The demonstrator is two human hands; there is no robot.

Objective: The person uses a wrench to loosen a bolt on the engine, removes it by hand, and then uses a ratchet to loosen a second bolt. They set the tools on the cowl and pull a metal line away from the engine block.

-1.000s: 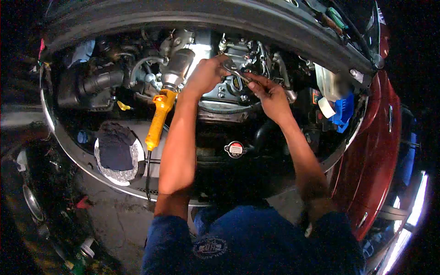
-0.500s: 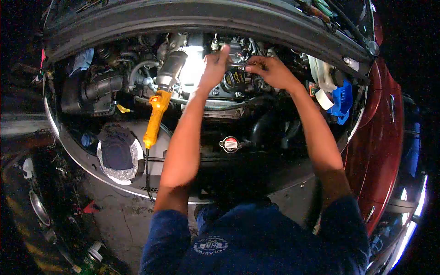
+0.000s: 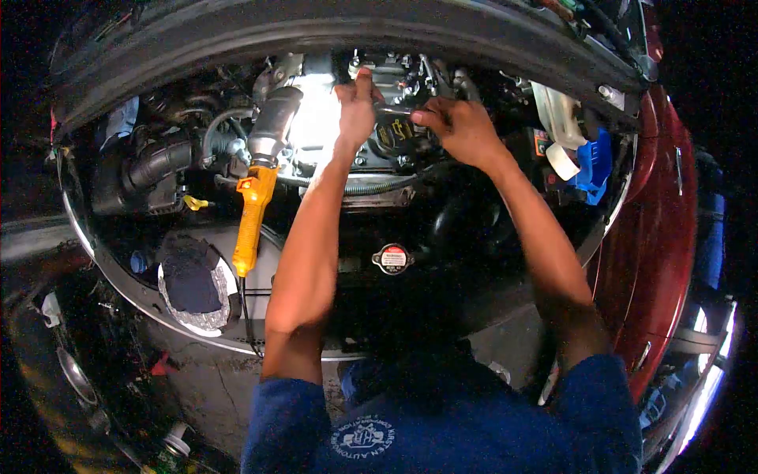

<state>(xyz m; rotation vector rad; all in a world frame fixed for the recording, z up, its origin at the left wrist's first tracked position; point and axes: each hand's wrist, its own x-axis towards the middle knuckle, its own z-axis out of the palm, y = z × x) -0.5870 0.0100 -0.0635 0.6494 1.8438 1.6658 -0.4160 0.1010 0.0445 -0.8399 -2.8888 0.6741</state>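
Over the engine (image 3: 371,170), my left hand (image 3: 357,114) is closed with its thumb pointing up. A slim, shiny metal bar-like tool (image 3: 397,110) runs from it across to my right hand (image 3: 459,130), whose fingers are curled round the other end. My fingers hide both ends, so its exact kind does not show. Just below the bar sits the black oil filler cap (image 3: 393,134) with yellow markings. To the left of my left hand, a yellow-handled work light (image 3: 254,209) lies on the engine bay and shines brightly onto the engine cover.
The raised hood edge (image 3: 355,35) hangs low above my hands. A radiator cap (image 3: 392,259) is nearer me. A dark cap-like cloth item (image 3: 193,288) lies at the front left. A blue plastic container (image 3: 592,166) stands at right, beside a red car (image 3: 655,221).
The view has shifted slightly, so the engine bay appears a little further left. Both hands stay at the metal bar, with the right hand's grip turned slightly.
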